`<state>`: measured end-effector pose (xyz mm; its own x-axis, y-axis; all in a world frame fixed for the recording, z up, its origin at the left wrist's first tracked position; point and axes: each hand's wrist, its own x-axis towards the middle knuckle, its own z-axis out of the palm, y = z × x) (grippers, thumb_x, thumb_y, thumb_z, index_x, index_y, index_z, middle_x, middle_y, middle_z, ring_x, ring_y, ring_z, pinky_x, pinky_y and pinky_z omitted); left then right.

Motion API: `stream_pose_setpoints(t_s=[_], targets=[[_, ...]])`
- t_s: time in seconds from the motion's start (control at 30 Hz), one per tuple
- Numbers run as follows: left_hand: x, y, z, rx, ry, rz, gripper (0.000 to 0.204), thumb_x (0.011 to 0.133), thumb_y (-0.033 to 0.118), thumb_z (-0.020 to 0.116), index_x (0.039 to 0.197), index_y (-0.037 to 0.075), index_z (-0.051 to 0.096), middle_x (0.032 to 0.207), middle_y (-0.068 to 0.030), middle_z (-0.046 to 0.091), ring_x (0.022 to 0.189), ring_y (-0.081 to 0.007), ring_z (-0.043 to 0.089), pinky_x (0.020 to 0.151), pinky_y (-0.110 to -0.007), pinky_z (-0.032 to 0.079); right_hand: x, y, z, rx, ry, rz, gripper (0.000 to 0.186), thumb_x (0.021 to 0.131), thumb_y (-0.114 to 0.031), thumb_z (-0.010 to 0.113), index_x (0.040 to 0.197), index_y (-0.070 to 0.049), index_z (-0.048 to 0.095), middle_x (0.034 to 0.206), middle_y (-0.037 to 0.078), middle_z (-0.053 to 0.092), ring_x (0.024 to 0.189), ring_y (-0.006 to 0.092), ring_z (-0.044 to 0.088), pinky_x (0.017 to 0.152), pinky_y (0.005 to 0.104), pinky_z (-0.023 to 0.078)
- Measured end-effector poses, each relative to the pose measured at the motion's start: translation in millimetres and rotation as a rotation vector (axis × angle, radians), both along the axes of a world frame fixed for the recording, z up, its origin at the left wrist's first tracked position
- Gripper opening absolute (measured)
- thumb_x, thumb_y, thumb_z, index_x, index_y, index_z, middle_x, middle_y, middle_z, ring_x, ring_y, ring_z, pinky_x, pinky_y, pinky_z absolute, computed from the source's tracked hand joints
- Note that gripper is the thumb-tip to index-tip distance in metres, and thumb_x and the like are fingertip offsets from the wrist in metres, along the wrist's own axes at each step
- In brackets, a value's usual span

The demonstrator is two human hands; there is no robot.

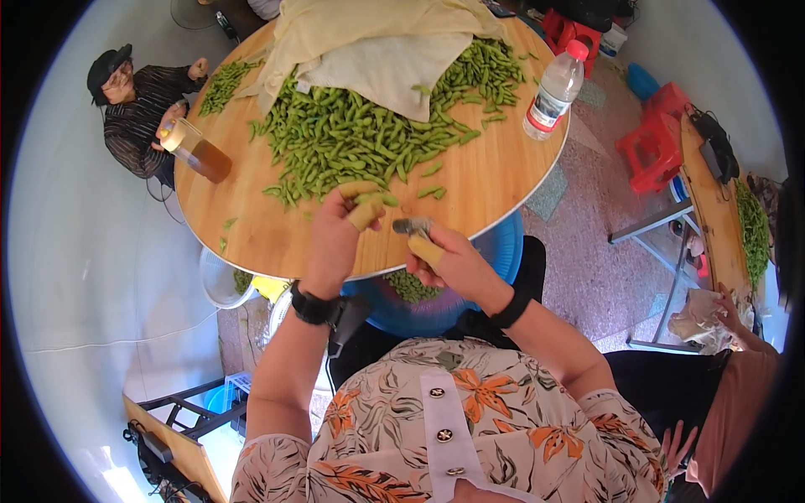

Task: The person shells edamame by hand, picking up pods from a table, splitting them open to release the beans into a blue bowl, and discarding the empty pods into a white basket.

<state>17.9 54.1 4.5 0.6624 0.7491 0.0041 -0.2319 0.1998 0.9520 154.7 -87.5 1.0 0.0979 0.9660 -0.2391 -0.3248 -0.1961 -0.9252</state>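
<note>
My left hand (pixel 335 239) has tan finger guards on and holds a green bean pod (pixel 375 200) between thumb and finger over the round wooden table (pixel 495 180). My right hand (pixel 449 256), also with a tan finger guard, grips a small metal cutter (pixel 411 225) just right of the pod. A big heap of green pods (pixel 352 138) lies further back on the table, partly under a cream cloth (pixel 377 50). Below the table's near edge, a blue basin (pixel 495 251) holds cut pods (pixel 411 287).
A water bottle (pixel 553 90) stands at the table's right edge. Another person (pixel 134 105) in a striped top sits at the far left with a jar of brown liquid (pixel 197 149). Red stools (pixel 650 147) and a second table (pixel 713 201) with pods are at the right.
</note>
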Motion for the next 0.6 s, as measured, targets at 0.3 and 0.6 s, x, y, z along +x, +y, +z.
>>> stream_pose_setpoints(t_s=[0.3,0.6], targets=[[-7.3,-49.8,-16.7,0.634,0.249,0.185,0.020,0.096,0.007,0.052,0.115,0.002,0.059,0.088,-0.0014,0.063,0.071,-0.0075,0.051,0.063,-0.021,0.044,-7.0,-12.4,-5.5,0.022,0.040,-0.082,0.014,0.100,-0.018,0.044,0.098,-0.006,0.051,0.080,0.002,0.058,0.057,0.0060,0.052,0.047,0.0195,0.037],[-11.1,-57.0,-10.1,0.351,0.195,-0.062,0.030,0.101,0.012,0.045,0.128,0.005,0.055,0.073,0.0047,0.049,0.063,-0.0031,0.040,0.054,-0.018,0.031,-7.9,-16.7,1.4,0.062,0.064,-0.102,0.012,0.098,-0.017,0.045,0.097,-0.005,0.050,0.076,0.003,0.057,0.054,0.0076,0.049,0.047,0.0214,0.037]])
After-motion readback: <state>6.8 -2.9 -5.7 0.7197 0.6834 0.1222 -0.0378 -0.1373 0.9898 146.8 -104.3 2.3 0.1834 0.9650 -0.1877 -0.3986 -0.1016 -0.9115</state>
